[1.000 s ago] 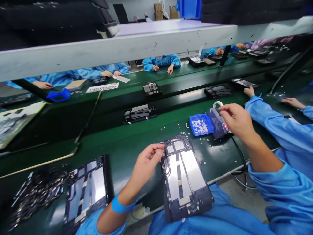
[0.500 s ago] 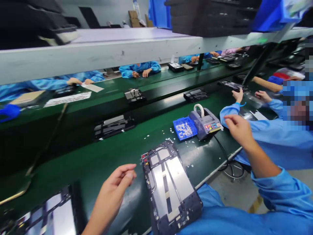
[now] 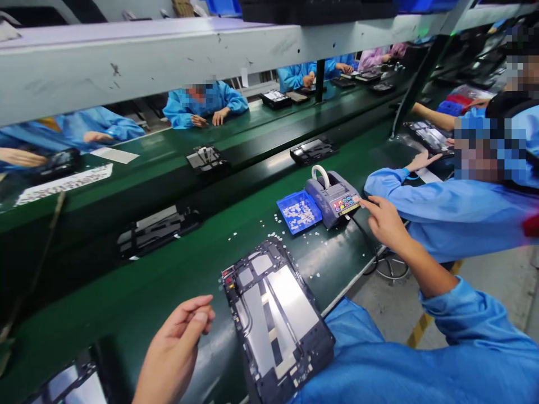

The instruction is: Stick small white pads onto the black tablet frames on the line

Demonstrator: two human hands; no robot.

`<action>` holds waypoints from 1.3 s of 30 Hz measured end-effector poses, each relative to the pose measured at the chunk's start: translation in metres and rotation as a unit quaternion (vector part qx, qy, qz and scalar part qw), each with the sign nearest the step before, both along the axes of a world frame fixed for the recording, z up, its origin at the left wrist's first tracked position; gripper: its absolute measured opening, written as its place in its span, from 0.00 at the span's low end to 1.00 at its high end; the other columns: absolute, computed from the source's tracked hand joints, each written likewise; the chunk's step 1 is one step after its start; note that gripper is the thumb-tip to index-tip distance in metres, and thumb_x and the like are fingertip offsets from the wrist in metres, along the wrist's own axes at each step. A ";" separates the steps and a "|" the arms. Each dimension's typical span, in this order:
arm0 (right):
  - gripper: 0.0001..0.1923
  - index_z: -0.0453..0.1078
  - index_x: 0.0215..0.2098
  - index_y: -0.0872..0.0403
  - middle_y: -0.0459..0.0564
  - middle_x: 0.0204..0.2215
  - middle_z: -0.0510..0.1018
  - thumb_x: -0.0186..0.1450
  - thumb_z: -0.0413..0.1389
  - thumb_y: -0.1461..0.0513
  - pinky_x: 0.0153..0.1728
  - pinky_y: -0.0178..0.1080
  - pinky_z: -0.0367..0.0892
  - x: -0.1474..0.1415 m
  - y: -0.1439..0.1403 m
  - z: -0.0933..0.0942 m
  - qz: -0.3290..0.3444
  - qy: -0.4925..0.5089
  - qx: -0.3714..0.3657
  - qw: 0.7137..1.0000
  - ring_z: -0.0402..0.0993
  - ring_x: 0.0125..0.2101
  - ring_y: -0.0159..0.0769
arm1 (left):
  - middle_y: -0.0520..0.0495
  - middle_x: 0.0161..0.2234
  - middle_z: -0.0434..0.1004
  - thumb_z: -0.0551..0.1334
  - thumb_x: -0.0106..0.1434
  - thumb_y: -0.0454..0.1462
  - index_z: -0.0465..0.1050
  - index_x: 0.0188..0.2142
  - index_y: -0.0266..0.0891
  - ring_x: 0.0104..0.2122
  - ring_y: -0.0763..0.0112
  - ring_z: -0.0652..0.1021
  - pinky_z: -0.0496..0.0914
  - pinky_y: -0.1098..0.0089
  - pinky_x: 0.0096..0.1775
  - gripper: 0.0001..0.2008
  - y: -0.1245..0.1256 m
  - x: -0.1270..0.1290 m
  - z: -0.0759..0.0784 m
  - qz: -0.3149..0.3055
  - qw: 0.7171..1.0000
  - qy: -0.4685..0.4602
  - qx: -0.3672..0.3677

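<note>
While the right hand [image 3: 385, 221] reaches out to the dispenser [image 3: 332, 193], its forefinger is stretched straight and its tip touches, or all but touches, the panel of coloured buttons on the near right corner of that machine; the other fingers curl loosely under the palm and grip nothing. A roll of white tape [image 3: 320, 175] stands on top of the dispenser, just beyond the fingertip and to its left. Touching the dispenser's far side from the finger sits a blue tray [image 3: 300, 212] of small white pieces, and more such pieces lie scattered on the green belt [image 3: 177, 269] between the tray and the frame.

The frame [image 3: 275, 320], a dark tablet chassis with pale metal plates inside, lies flat on the belt edge, its near end over the person's blue-clad lap. Its long axis runs from the body away and slightly leftward, so its far end points toward the tray. The left hand [image 3: 174, 350] is the nearer one: it hovers just to the left of the frame, apart from it, thumb and forefinger drawn close together at the tips, the rest bent loosely. Whether something tiny sits between those two tips cannot be told. From the right fingers the frame lies well back toward the body and to the left.

Another frame [image 3: 69, 387] shows at the lower left, beyond the left wrist. A co-worker's sleeve [image 3: 442, 205] crosses just behind the right hand.
</note>
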State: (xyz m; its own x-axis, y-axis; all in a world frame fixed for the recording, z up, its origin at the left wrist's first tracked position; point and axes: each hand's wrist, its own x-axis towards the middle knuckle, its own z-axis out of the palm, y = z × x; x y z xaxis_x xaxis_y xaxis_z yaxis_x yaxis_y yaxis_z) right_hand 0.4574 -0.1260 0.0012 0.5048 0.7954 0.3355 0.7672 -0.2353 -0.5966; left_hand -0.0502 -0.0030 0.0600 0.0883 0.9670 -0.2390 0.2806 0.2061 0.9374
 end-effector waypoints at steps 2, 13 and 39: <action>0.22 0.76 0.56 0.53 0.61 0.55 0.78 0.64 0.58 0.58 0.57 0.54 0.69 -0.011 -0.004 -0.005 -0.068 0.184 0.053 0.979 0.72 0.56 0.53 | 0.50 0.29 0.77 0.78 0.45 0.54 0.80 0.40 0.40 0.29 0.68 0.74 0.71 0.71 0.31 0.28 -0.001 -0.002 0.001 0.019 1.000 -0.019 -0.012; 0.24 0.69 0.29 0.52 0.49 0.26 0.78 0.49 0.69 0.45 0.18 0.31 0.60 -0.053 0.045 -0.034 -0.091 0.537 0.069 0.836 0.67 0.20 0.28 | 0.50 0.27 0.76 0.80 0.41 0.54 0.79 0.38 0.40 0.28 0.70 0.72 0.70 0.73 0.30 0.30 -0.009 0.004 0.016 0.031 0.998 -0.036 -0.048; 0.12 0.82 0.43 0.48 0.49 0.37 0.86 0.71 0.58 0.53 0.36 0.42 0.74 -0.247 0.088 0.052 0.341 0.268 -0.032 0.901 0.81 0.35 0.42 | 0.53 0.28 0.71 0.66 0.63 0.40 0.71 0.32 0.38 0.29 0.74 0.69 0.64 0.71 0.34 0.08 0.002 0.058 0.018 -0.053 0.988 -0.138 0.048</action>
State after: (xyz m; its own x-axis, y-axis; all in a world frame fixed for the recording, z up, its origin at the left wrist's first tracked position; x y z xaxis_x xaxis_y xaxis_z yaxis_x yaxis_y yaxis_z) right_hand 0.2108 -0.0383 0.0535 -0.0318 0.9907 0.1324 0.3527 0.1350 -0.9260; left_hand 0.0077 -0.0013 0.0777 0.2393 0.9657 -0.1004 0.0277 0.0965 0.9949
